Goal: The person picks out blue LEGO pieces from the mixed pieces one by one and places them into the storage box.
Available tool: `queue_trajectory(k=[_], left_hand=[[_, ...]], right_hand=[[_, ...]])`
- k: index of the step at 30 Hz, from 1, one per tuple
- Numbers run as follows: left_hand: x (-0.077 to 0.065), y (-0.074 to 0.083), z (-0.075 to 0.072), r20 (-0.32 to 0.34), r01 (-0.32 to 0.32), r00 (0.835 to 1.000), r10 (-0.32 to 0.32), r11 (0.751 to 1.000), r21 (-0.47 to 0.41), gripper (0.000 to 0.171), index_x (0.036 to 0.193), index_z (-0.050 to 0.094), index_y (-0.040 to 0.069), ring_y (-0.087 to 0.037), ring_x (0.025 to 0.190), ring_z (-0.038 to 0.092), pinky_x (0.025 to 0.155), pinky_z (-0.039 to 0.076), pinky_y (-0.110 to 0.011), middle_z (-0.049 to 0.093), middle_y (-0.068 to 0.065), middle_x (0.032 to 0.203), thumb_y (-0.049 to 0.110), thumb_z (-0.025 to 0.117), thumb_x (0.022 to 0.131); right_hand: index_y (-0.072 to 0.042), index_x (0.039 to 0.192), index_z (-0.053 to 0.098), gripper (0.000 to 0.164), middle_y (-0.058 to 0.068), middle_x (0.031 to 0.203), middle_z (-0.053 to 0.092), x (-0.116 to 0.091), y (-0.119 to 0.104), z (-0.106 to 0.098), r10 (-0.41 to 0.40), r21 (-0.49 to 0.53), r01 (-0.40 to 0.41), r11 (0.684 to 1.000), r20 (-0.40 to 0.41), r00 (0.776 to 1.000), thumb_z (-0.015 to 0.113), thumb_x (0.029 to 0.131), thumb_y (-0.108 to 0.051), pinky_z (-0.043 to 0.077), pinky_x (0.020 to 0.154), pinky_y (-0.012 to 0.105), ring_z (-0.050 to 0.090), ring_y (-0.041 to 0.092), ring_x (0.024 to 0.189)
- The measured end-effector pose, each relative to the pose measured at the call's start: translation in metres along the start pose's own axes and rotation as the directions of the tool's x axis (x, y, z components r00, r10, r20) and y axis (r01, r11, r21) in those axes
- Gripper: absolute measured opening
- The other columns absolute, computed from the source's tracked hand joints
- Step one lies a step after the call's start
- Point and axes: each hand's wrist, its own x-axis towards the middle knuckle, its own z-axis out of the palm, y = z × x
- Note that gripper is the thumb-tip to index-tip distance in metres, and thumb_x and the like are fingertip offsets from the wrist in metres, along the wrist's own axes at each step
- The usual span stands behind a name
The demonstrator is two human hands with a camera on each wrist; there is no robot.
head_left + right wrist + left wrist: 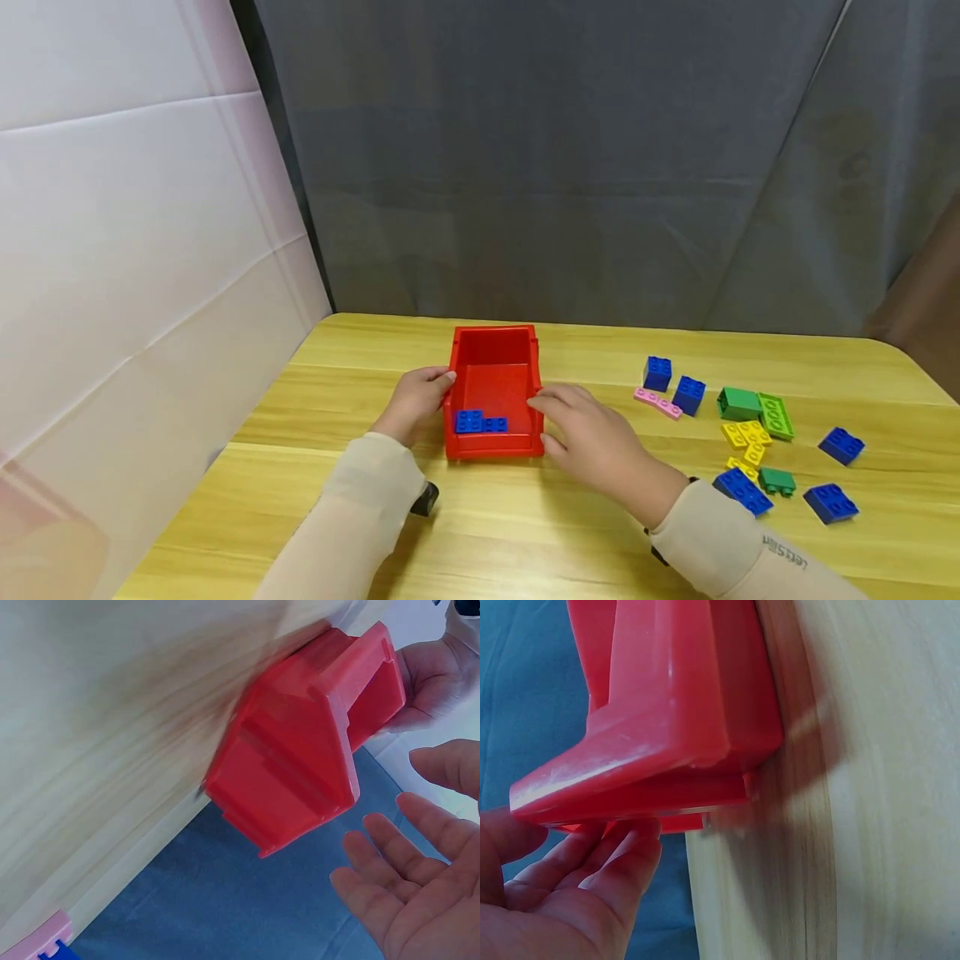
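Note:
A red bin (497, 385) with an open top sits on the table, a blue brick (469, 422) and a narrower blue brick (496, 425) lying inside near its front wall. My left hand (416, 402) grips the bin's left rim; in the left wrist view its thumb is at the rim's edge and the fingers reach underneath. On the other side is my right hand (596, 437), its fingertips close by the right wall. The right wrist view shows that hand (420, 877) with fingers spread and nothing held, a gap between it and the bin (289, 772).
Loose bricks lie to the right: two blue bricks (657, 373) by a pink strip (657, 402), a green block (739, 403), a lime plate (776, 416), yellow pieces (752, 432), a dark green brick (777, 482) and more blue ones (831, 503). A grey curtain (525, 167) hangs behind the table.

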Motion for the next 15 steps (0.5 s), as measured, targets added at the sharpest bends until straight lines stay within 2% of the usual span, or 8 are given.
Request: queue_trajectory(k=[15], left_hand=[[0.001, -0.001, 0.0, 0.007, -0.006, 1.0, 0.006, 1.0, -0.01, 0.042, 0.139, 0.047, -0.003, -0.037, 0.122, 0.05, 0.106, 0.041, -0.045, 0.052, -0.022, 0.135, 0.018, 0.045, 0.103]], right_hand=[[-0.011, 0.128, 0.062, 0.044, 0.008, 0.134, 0.055, -0.033, 0.021, -0.003, 0.026, -0.069, -0.029, 0.997, -0.039, 0.999, 0.072, 0.086, -0.02, 0.049, 0.096, 0.049, 0.05, 0.028, 0.125]])
